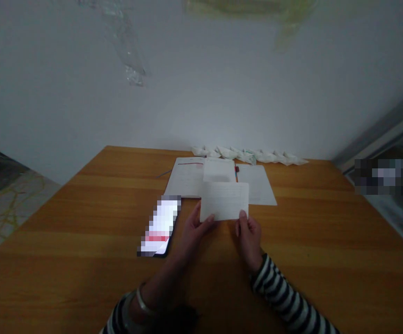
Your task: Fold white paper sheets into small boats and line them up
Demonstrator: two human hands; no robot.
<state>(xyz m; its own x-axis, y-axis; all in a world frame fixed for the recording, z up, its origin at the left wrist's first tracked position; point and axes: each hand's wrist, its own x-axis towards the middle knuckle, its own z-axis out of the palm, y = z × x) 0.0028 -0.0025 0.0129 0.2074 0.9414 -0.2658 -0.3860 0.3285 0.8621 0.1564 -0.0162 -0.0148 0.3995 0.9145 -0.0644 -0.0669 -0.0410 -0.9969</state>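
Head view: paper sheet [224, 200], long axis running left to right above the table [309, 232], extends far from both hands, equally near; left hand [192, 232] pinches its near edge at left, right hand [249, 234] its near right corner.

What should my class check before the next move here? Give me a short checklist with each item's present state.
1. Left hand gripping the sheet: ok, thumb over its bottom edge.
2. Right hand gripping it: ok, near its lower right corner.
3. Phone clear of both hands: ok, it lies to their left.
4. Open notebook fully in sight: not ok, the sheet hides part of it.
5. Writing on the sheet readable: cannot tell, too faint.
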